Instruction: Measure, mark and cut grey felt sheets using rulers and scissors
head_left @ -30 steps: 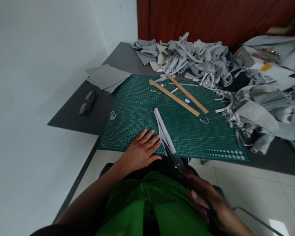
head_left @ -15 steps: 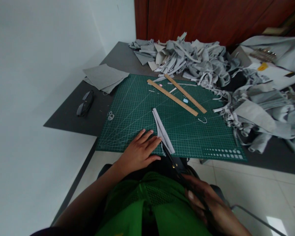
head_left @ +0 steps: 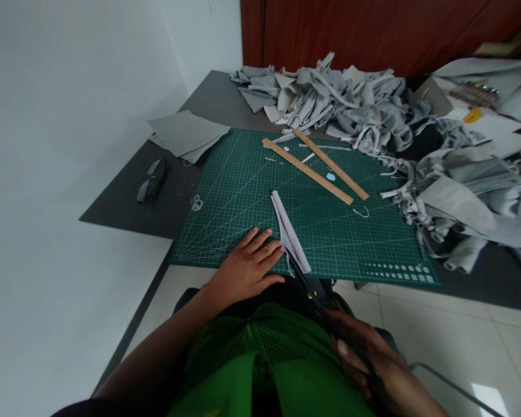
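Observation:
A narrow grey fabric strip (head_left: 287, 229) lies on the green cutting mat (head_left: 243, 191), running from the mat's middle to its near edge. My left hand (head_left: 249, 267) rests flat on the mat with its fingertips against the strip's near end. My right hand (head_left: 364, 359) grips the handles of black scissors (head_left: 312, 289) below the table edge. The blades point up at the strip's near end and meet the fabric there.
Two wooden rulers (head_left: 308, 171) lie crossed at the mat's far side. A large heap of grey fabric scraps (head_left: 351, 107) fills the back and right of the dark table. Flat grey fabric sheets (head_left: 186, 133) and dark glasses (head_left: 151, 180) lie to the left.
Hardly anything differs. My left hand stays on the strip's near end and the scissors stay at it; only the view has shifted a little.

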`<state>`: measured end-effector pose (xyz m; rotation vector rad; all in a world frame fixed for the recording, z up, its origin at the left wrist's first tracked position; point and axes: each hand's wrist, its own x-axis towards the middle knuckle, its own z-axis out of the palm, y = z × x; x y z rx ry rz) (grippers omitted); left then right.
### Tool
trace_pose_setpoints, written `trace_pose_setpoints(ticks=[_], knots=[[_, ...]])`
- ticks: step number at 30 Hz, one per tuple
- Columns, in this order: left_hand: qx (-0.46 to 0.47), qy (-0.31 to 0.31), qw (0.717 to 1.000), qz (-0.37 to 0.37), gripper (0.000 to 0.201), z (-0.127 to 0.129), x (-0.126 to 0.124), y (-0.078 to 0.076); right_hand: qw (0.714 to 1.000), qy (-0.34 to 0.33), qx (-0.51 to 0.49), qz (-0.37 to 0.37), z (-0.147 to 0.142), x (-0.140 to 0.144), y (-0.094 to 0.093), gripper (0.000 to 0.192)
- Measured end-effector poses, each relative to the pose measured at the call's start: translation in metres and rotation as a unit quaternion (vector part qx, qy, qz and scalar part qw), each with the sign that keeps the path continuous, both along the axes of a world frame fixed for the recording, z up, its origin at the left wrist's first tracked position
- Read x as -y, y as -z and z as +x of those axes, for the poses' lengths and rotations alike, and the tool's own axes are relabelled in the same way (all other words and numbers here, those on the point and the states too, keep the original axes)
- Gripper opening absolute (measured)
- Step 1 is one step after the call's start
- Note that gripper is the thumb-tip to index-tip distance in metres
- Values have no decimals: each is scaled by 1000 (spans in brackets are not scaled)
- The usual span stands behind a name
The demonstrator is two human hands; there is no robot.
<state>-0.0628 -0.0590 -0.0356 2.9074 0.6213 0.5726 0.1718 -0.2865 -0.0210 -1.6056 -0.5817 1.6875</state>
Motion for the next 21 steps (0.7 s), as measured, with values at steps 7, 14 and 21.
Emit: trace_pose_setpoints(ticks=[7, 14, 21], knots=[[-6, -1, 1000, 3, 52, 0, 0, 1, 1000, -16, 9, -9, -1, 1, -5, 71], [-6, -1, 1000, 14, 52, 1, 1, 1, 1000, -23, 15, 10, -2, 1, 1, 70], [-3, -1, 1000, 15, 53, 1, 1, 2, 999, -34, 0, 2, -9, -9, -16, 70]])
